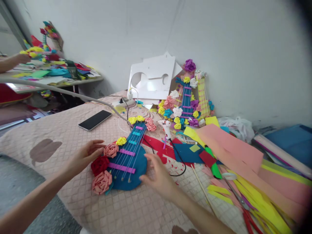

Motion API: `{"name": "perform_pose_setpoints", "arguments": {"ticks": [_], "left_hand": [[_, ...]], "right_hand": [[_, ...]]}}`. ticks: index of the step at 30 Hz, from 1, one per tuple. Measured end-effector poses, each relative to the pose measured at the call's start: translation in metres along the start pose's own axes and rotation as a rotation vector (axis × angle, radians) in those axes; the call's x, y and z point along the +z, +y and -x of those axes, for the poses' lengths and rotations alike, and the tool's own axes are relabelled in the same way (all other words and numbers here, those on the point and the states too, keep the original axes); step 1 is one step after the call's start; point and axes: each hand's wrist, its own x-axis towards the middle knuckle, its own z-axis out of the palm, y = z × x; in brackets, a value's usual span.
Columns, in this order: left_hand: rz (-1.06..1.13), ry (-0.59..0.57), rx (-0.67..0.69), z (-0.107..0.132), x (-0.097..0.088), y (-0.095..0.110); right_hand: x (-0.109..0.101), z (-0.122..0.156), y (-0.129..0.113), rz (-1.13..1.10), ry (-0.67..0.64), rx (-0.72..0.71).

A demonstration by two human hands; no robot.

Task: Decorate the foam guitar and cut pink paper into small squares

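Note:
A blue craft guitar (140, 156) lies on the table in front of me, with white strings and purple and teal strips across it. Pink, red and yellow paper flowers edge its left side and top. My left hand (87, 154) rests beside the pink flower (111, 150) on the guitar's left, fingers stretched out. Whether its fingertips press on the flower I cannot tell. At the right edge of the body is my right hand (159, 177), thumb and fingers apart, holding nothing. Just beyond the guitar stands a white glue gun (166, 130) with a purple glue stick.
A phone (95, 120) and a power strip (124, 103) lie left of the guitar's neck. Decorated guitars (186, 100) lean on the wall. Coloured paper (234, 146), scissors (243, 204) and a thin stick (202, 187) are on the right. Another person's hand (23, 59) holds flowers far left.

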Motion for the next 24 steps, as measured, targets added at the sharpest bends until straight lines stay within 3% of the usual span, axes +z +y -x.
{"name": "perform_pose_setpoints", "arguments": {"ticks": [4, 12, 16, 19, 22, 24], "left_hand": [[-0.004, -0.021, -0.002, -0.005, 0.005, 0.007], [-0.119, 0.027, -0.016, -0.043, -0.014, 0.031], [-0.389, 0.018, 0.068, -0.054, -0.029, 0.03], [-0.731, 0.072, 0.213, -0.041, -0.037, 0.03], [-0.987, 0.138, 0.417, -0.012, -0.027, 0.038], [-1.041, 0.255, 0.526, 0.009, -0.008, 0.045]], "right_hand": [[0.034, 0.009, -0.003, 0.092, -0.007, 0.01], [0.055, -0.014, -0.006, 0.069, 0.036, -0.034], [0.047, -0.01, -0.01, 0.034, 0.018, -0.065], [0.031, 0.004, -0.014, -0.042, 0.027, -0.101], [0.011, 0.025, -0.017, -0.103, 0.039, -0.127], [-0.001, 0.042, -0.016, -0.115, 0.058, -0.116]]}}
